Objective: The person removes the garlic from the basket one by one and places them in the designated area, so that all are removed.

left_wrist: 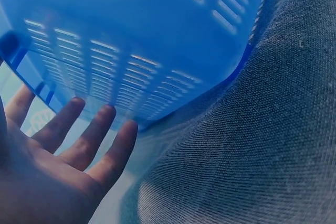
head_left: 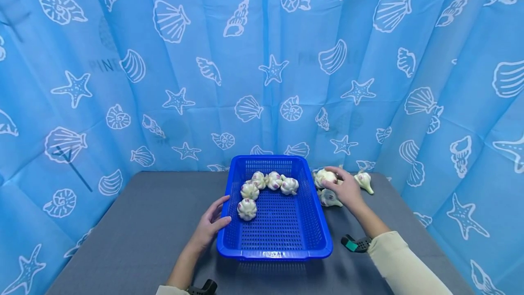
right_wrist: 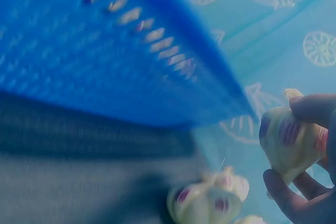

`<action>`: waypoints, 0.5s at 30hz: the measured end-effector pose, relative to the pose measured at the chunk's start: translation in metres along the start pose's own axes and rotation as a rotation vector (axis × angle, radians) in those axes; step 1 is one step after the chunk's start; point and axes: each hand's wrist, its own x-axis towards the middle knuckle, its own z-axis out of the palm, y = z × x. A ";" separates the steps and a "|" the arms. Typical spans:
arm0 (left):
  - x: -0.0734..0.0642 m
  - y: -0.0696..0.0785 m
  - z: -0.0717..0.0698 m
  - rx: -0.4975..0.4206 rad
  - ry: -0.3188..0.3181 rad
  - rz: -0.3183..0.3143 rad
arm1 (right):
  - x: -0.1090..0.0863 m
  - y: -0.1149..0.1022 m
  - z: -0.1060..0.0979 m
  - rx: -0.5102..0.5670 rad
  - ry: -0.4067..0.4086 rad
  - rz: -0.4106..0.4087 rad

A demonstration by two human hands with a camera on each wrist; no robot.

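Observation:
A blue plastic basket point(head_left: 274, 253) with slotted walls stands on the grey table, several garlic bulbs point(head_left: 247, 209) lying along its left and far sides. My left hand point(head_left: 210, 224) holds the basket's left rim, thumb over the edge; the left wrist view shows the fingers point(left_wrist: 94, 145) spread along the outer wall. To the right of the basket, my right hand point(head_left: 345, 188) grips a garlic bulb point(right_wrist: 289, 137) between thumb and fingers. In the right wrist view, this bulb hangs above other bulbs point(right_wrist: 207, 200) and beside the basket wall.
Outside the basket on the right, one garlic bulb point(head_left: 329, 198) lies just below the right hand and another bulb point(head_left: 363, 181) farther right. A blue curtain point(head_left: 270, 85) with shell prints hangs behind the grey table point(head_left: 135, 236).

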 end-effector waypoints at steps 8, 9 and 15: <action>-0.001 0.001 0.001 0.001 0.005 -0.010 | 0.002 0.019 -0.006 -0.088 0.058 0.016; -0.001 0.001 0.000 0.002 0.003 -0.010 | 0.002 0.021 -0.007 -0.086 0.061 0.019; 0.000 0.000 0.000 0.008 -0.001 -0.015 | 0.003 0.033 -0.010 -0.034 0.073 0.068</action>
